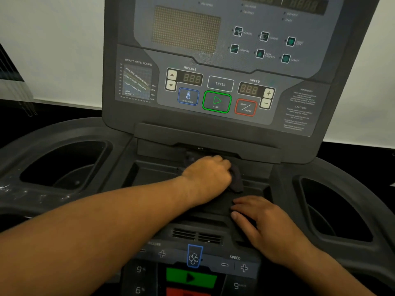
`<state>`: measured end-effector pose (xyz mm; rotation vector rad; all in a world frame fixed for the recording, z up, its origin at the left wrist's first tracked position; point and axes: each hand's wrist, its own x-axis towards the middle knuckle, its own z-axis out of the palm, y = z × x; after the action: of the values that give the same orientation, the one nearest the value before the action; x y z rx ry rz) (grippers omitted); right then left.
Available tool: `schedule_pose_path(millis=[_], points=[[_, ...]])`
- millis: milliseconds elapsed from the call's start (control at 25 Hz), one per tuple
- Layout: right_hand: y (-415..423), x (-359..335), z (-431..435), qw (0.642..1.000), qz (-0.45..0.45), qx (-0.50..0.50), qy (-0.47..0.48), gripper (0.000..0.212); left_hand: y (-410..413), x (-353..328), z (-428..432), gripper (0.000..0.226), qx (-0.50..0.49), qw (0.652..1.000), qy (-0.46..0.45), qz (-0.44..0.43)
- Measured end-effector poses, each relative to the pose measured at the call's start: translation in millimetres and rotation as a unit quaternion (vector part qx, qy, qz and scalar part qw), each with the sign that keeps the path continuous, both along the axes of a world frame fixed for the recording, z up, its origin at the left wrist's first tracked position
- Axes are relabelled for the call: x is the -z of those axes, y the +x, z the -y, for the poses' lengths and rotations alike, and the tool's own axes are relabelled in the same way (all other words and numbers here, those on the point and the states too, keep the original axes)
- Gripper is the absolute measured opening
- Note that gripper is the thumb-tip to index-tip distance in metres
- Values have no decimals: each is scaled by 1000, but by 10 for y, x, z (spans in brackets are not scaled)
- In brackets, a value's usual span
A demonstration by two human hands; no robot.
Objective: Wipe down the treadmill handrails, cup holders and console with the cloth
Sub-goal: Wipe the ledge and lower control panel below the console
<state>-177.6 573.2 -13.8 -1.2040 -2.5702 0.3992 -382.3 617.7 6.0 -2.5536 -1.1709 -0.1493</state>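
Dark grey bunched cloth [237, 181] lies in the shallow black centre tray [149, 176], directly below the green-outlined START button [216, 102] on the grey plastic treadmill console [213, 124]. Left hand [206, 178] is fist-like, fingers curled down and gripping the cloth. Right hand [265, 225] sits lower and slightly right of the button, fingers straight and lying flat; contact with cloth or bare tray cannot be told. 1 black recessed cup holder [64, 163] lies down-left of the button, and a second cup holder [333, 210] down-right.

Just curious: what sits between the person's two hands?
A crumpled dark grey cloth, gripped by the left hand, above the right hand; head view.
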Motion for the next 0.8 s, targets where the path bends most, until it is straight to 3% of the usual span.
schedule_pose_path(millis=[160,360,560,800], points=[[163,8,125,998,-39,-20,-34,39,789,-112,-104,30,-45,994,-94,-36],[202,-2,150,997,-51,-23,-48,38,979,-104,-77,31,-58,994,-78,-44],[211,53,150,999,-31,8,-41,51,-53,6,137,32,-111,991,-79,-3],[118,-59,64,999,-28,30,-26,28,-1564,55,471,24,-243,968,-60,-3]])
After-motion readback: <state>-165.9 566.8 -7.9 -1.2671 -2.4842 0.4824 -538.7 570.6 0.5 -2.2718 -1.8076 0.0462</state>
